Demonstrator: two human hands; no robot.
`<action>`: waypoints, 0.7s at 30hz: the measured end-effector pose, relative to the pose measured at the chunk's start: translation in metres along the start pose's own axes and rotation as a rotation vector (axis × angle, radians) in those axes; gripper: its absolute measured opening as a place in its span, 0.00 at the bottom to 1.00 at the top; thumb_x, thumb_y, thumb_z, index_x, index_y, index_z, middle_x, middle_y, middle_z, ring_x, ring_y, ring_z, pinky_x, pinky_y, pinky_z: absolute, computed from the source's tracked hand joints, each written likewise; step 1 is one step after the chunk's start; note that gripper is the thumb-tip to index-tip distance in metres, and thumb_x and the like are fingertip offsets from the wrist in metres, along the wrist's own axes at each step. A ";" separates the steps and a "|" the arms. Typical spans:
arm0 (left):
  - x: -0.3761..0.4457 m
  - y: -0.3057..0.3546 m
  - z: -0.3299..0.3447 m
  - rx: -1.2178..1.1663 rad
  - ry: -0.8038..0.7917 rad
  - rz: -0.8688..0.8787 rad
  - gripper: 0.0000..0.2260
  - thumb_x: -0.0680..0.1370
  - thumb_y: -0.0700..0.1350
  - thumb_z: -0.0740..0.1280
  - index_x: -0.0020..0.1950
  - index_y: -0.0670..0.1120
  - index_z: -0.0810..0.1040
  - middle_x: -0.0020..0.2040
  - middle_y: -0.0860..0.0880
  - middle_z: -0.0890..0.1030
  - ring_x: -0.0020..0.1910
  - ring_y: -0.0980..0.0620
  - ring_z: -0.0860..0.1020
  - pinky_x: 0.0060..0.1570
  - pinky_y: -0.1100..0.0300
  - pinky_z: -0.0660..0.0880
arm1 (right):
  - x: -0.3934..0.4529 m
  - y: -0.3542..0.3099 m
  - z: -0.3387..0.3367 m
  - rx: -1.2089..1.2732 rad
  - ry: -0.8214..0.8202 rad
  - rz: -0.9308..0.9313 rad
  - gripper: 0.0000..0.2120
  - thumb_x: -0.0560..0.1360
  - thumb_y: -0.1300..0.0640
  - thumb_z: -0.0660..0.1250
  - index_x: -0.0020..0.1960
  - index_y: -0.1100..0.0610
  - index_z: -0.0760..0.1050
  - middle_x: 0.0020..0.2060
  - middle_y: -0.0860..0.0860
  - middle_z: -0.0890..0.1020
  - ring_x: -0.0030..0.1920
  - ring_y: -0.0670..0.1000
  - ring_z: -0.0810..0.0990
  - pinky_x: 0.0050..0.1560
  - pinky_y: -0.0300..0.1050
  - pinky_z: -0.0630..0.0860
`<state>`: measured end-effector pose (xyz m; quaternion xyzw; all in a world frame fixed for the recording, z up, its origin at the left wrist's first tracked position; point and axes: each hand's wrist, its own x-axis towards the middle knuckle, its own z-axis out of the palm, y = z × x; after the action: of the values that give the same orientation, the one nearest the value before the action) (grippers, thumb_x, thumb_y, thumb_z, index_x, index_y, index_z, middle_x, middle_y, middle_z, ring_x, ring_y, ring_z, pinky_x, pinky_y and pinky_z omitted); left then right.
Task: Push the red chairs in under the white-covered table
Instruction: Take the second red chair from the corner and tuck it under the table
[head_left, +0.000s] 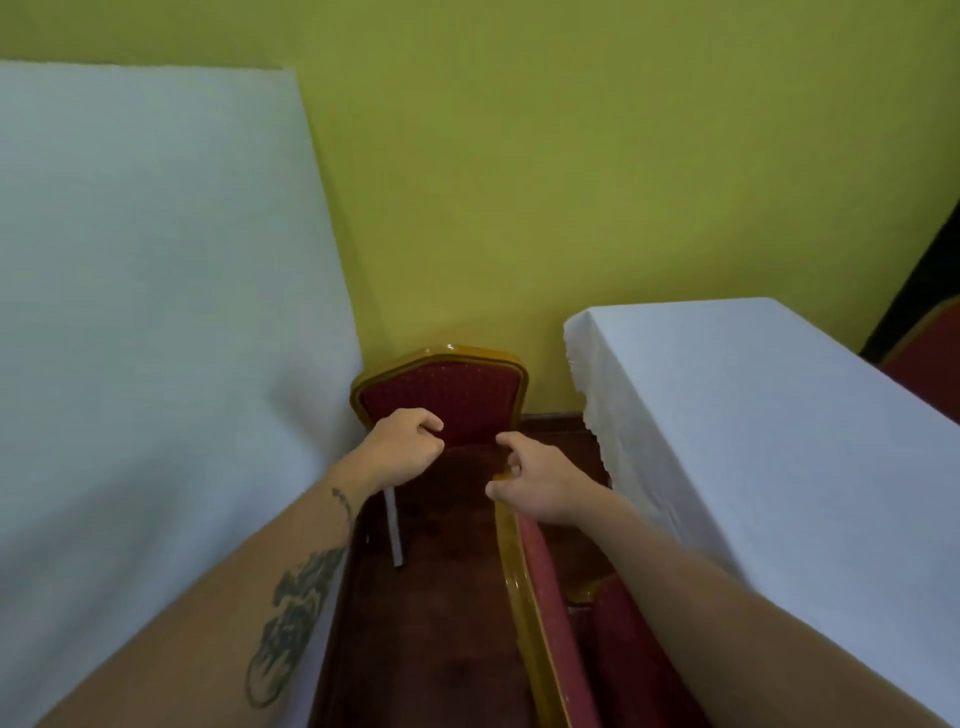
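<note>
A red chair (545, 613) with a gold frame stands close to me, its backrest seen edge-on, its seat toward the white-covered table (779, 441) on the right. My right hand (530, 483) grips the top corner of that backrest. A second red chair (457, 389) stands further off against the wall, its backrest facing me, beside the large white-covered table (156, 312) on the left. My left hand (405, 449) is curled into a loose fist in front of the far chair's lower left edge. Nothing shows inside it.
A yellow-green wall (571, 182) closes the far end of the narrow aisle of dark wooden floor (431, 623). A grey table leg (393, 525) stands at the left table's edge. Part of another red chair (930, 358) shows at the far right.
</note>
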<state>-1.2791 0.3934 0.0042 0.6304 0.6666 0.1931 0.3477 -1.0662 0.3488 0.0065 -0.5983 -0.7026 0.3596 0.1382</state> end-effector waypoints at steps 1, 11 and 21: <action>0.008 -0.002 -0.009 -0.008 0.032 0.017 0.09 0.72 0.47 0.65 0.51 0.56 0.78 0.49 0.47 0.85 0.48 0.48 0.84 0.55 0.47 0.81 | 0.014 -0.005 -0.005 -0.010 -0.003 -0.004 0.38 0.77 0.50 0.70 0.82 0.52 0.58 0.71 0.56 0.74 0.64 0.54 0.76 0.57 0.45 0.72; 0.157 -0.014 -0.064 0.054 0.090 0.088 0.13 0.76 0.40 0.64 0.58 0.50 0.81 0.55 0.48 0.83 0.53 0.48 0.81 0.49 0.61 0.73 | 0.181 -0.048 -0.030 -0.244 0.027 0.060 0.39 0.73 0.53 0.67 0.81 0.55 0.58 0.72 0.58 0.69 0.70 0.61 0.71 0.66 0.57 0.75; 0.272 -0.041 -0.054 0.362 -0.142 0.057 0.22 0.72 0.41 0.65 0.65 0.54 0.76 0.61 0.48 0.79 0.67 0.41 0.75 0.71 0.36 0.63 | 0.308 -0.035 -0.029 -0.585 0.001 0.203 0.40 0.74 0.52 0.69 0.81 0.55 0.56 0.74 0.59 0.65 0.75 0.64 0.62 0.73 0.63 0.65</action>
<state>-1.3365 0.6633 -0.0472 0.7132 0.6463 0.0346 0.2692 -1.1502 0.6475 -0.0225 -0.6801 -0.7127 0.1536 -0.0764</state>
